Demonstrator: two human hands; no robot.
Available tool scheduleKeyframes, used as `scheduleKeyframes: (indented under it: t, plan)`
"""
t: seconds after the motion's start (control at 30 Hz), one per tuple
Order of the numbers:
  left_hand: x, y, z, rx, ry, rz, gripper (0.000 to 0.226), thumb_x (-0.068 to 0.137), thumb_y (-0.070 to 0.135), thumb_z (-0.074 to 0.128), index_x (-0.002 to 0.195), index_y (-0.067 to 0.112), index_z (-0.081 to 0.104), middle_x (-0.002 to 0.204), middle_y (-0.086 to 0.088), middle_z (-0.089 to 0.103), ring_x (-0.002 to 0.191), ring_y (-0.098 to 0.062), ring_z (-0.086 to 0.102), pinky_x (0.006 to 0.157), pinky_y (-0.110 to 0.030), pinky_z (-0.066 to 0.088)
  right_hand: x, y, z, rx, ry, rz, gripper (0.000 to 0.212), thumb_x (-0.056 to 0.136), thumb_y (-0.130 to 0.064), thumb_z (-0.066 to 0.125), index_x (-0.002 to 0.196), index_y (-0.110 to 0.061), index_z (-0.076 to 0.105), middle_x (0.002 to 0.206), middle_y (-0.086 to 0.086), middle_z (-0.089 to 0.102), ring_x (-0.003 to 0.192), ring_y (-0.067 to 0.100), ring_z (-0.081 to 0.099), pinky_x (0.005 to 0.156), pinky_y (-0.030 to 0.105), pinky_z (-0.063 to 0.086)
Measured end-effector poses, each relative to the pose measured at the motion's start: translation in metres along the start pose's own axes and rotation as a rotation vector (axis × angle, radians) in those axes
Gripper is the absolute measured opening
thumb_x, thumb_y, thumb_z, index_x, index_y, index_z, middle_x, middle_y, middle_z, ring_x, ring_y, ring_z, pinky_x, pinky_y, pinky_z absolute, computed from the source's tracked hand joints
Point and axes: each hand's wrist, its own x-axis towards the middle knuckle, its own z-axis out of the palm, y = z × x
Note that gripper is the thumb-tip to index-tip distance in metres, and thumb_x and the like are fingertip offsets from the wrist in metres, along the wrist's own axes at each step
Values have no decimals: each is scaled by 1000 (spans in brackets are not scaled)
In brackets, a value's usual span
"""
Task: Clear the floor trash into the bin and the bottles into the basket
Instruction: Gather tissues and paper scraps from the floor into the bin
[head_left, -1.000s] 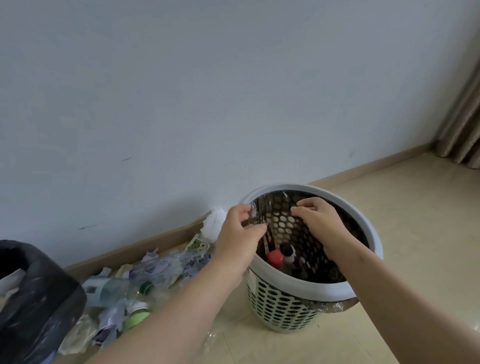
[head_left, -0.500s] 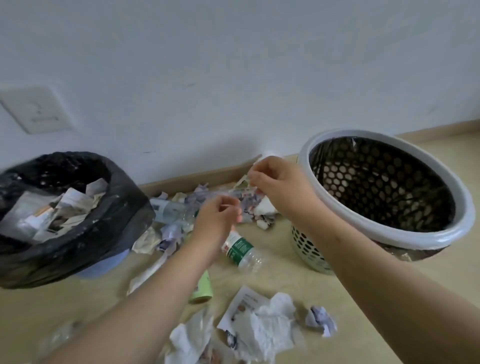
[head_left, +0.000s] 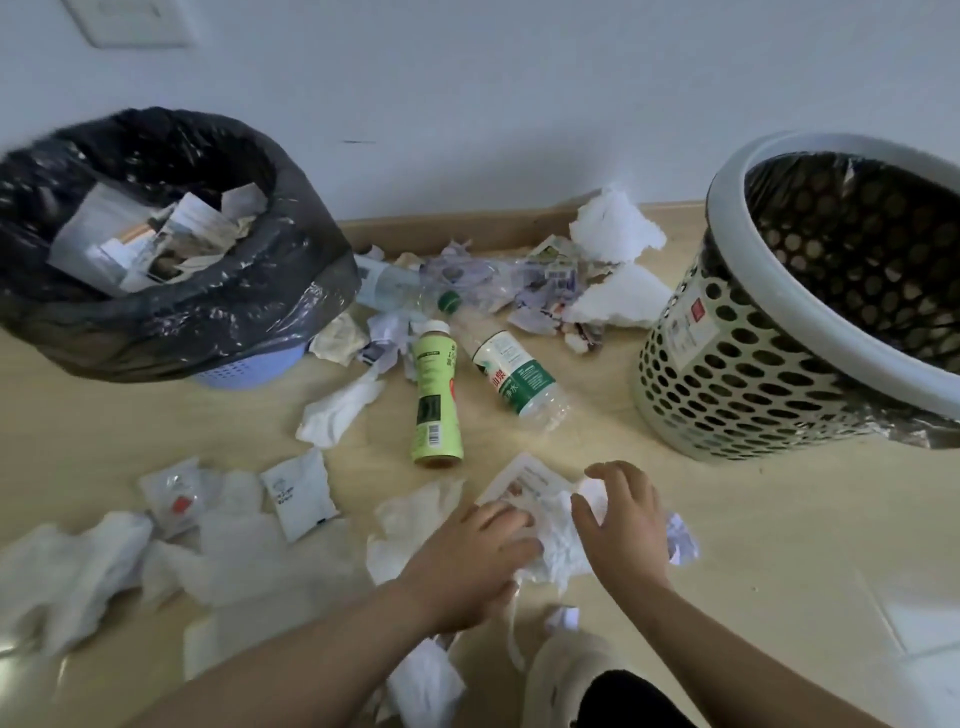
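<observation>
black bin liner (head_left: 218, 291), pale-green bottle (head_left: 435, 400), white perforated basket (head_left: 737, 384)

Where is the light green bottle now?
In the head view, the light green bottle lies on the floor near the centre, left of the clear water bottle, between the black-bagged bin at left and the white basket at right.

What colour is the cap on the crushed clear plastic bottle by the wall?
Dark green: the round screw cap shows best in the head view.

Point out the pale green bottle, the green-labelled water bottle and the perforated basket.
pale green bottle (head_left: 435, 395), head view, mid-body label.
green-labelled water bottle (head_left: 523, 385), head view, green label.
perforated basket (head_left: 737, 374), head view, outer wall.
</observation>
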Motion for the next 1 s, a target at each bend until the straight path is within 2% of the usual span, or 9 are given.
scheduleKeyframes:
  t: [0.23,0.3,0.43,0.63,0.7,0.77,0.83,0.9,1.0]
  plan:
    - [-34,-40,-7,212,-163,-122,47,64,48,52,107,29,58,115,4,62,108,-20,59,81,-34,52,-40,-11,32,-338,-258,-475,54,58,-47,67,109,-37,51,119,0,62,99,21,63,74,33,55]
    - [-42,-49,0,187,-185,-221,47,64,43,67,107,27,58,121,2,59,114,-23,58,83,-38,51,-43,-14,37,-344,-355,-434,59,64,-36,74,117,-35,50,132,2,53,111,26,59,84,38,52]
    - [-48,-54,7,69,-128,-430,42,90,29,49,131,25,42,146,4,31,136,-21,28,103,-37,34,-29,-5,34,-212,-403,-252,53,89,-5,44,137,-28,40,148,0,26,130,23,31,105,28,31]
    - [-29,-61,6,-264,43,-642,37,87,11,57,123,21,54,131,3,42,117,-16,41,92,-27,41,-11,-7,21,111,-366,45,45,92,-4,43,134,-18,48,126,3,52,101,15,50,73,17,35]
    - [-20,-62,0,-348,43,-703,41,85,16,63,125,19,54,126,-2,47,111,-17,48,88,-25,42,-6,-15,20,255,-345,99,33,93,-10,47,123,-21,56,102,0,61,82,11,51,61,13,36]
    - [-14,-64,-8,-466,56,-775,43,80,19,70,121,17,57,115,-3,53,99,-16,53,75,-22,42,-2,-24,19,478,-325,224,12,92,-13,51,96,-18,60,73,0,53,66,14,46,60,16,36]
    - [-10,-67,-17,-607,73,-842,41,76,18,74,115,17,61,107,2,57,94,-14,54,72,-21,42,3,-35,14,885,-320,426,14,92,-10,52,78,-9,53,69,9,44,63,20,41,61,27,35]
    - [-8,-72,-26,-661,71,-850,36,77,14,74,111,18,64,105,2,62,93,-13,56,74,-20,43,11,-41,6,1263,-335,591,21,95,-8,49,74,-11,49,67,7,46,59,19,42,59,29,35]
    - [-6,-79,-45,-651,58,-817,25,79,7,69,102,16,66,89,3,62,81,-12,54,61,-14,41,21,-42,-4,1480,-377,683,18,97,-18,43,86,-14,56,78,6,58,69,19,54,64,29,42]
